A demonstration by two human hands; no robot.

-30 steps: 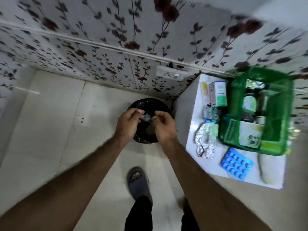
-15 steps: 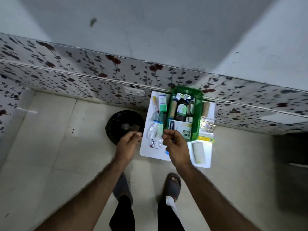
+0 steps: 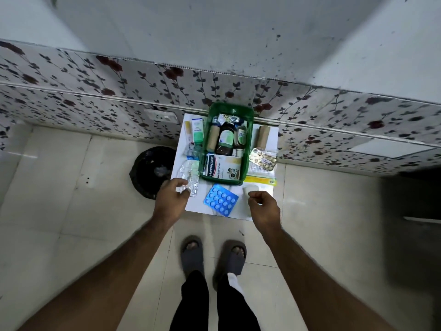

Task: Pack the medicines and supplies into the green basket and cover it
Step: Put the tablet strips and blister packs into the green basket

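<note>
The green basket [image 3: 249,115] stands at the back of a small white table [image 3: 200,207], holding brown bottles, a bandage roll and a Hansaplast box [image 3: 223,167]. A blue blister pack [image 3: 220,203] lies in front of it. My left hand [image 3: 170,200] has its fingertips at the near end of the silver blister strips [image 3: 189,173]; whether it grips them is unclear. My right hand [image 3: 263,209] hovers with curled fingers and nothing in it, just before a white roll [image 3: 250,187].
Left of the basket lies a green-white box [image 3: 197,130]. To its right are a brown roll [image 3: 263,137], gold blister strips [image 3: 262,160] and a yellow packet [image 3: 260,180]. A black bin [image 3: 150,173] stands on the floor beside the table's left edge.
I have turned from the black bin to face the table. Both hands left the bin and came over the table's front edge, the left to the silver strips, the right toward the white roll.
</note>
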